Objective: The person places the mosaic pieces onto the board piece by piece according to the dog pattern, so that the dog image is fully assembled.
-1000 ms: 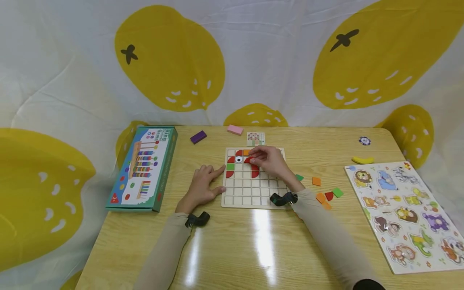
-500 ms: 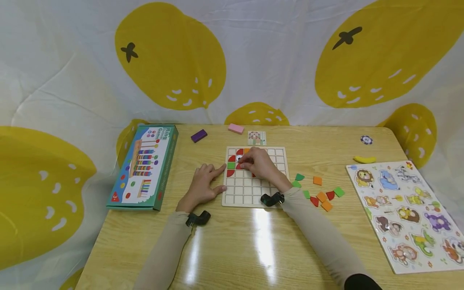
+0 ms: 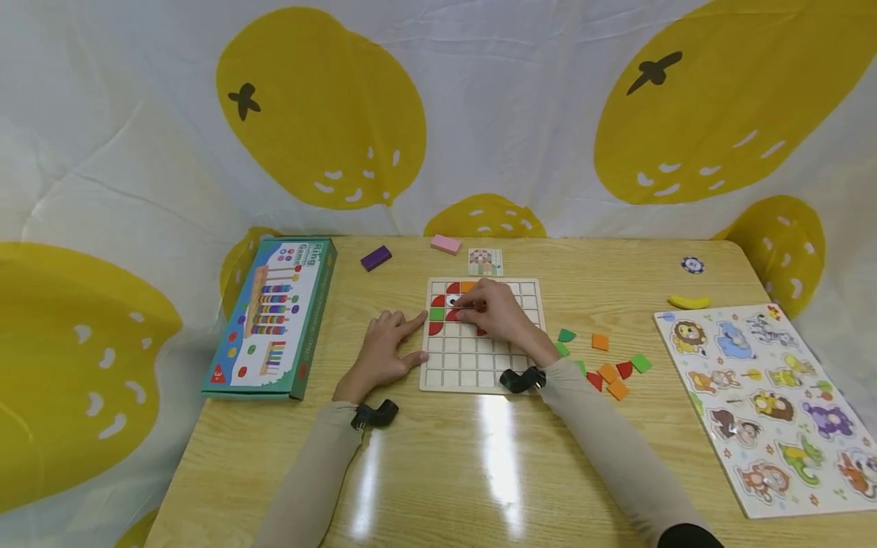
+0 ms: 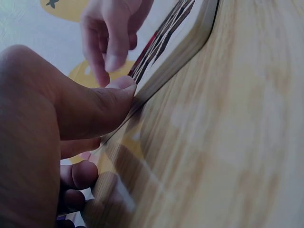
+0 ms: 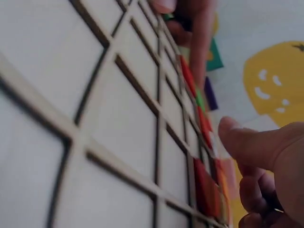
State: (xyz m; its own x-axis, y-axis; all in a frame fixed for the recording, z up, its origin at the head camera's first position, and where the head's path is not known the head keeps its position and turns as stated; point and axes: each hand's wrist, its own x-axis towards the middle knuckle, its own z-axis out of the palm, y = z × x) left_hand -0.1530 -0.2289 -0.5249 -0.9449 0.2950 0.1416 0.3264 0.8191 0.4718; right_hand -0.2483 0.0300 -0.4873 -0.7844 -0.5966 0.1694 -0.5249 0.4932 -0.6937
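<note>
A pale wooden grid board (image 3: pixel 457 362) lies mid-table with coloured tiles in its upper left cells. My left hand (image 3: pixel 382 352) rests at the board's left edge, index finger and thumb touching it; the left wrist view shows the thumb (image 4: pixel 116 102) against the rim. Over the board, my right hand (image 3: pixel 502 310) has its fingertips just beside a red quarter-round tile (image 3: pixel 451 314), under the eye tile (image 3: pixel 452 301). In the right wrist view its thumb (image 5: pixel 247 142) stands off the board, and no tile shows between the fingers. Some tiles are hidden beneath this hand.
Loose green, red and orange tiles (image 3: pixel 607 372) lie right of the board. A pattern card (image 3: pixel 485 262), pink block (image 3: pixel 446 243) and purple block (image 3: pixel 376 258) are behind. A game box (image 3: pixel 277 320) stands left; an animal puzzle (image 3: pixel 774 403), banana (image 3: pixel 688 302) and chip (image 3: pixel 693 264) lie right.
My right hand moved left with a red tile to the cell below the eye tile, then drew slightly back to the right; the red tile lies there. My left hand stays at the edge.
</note>
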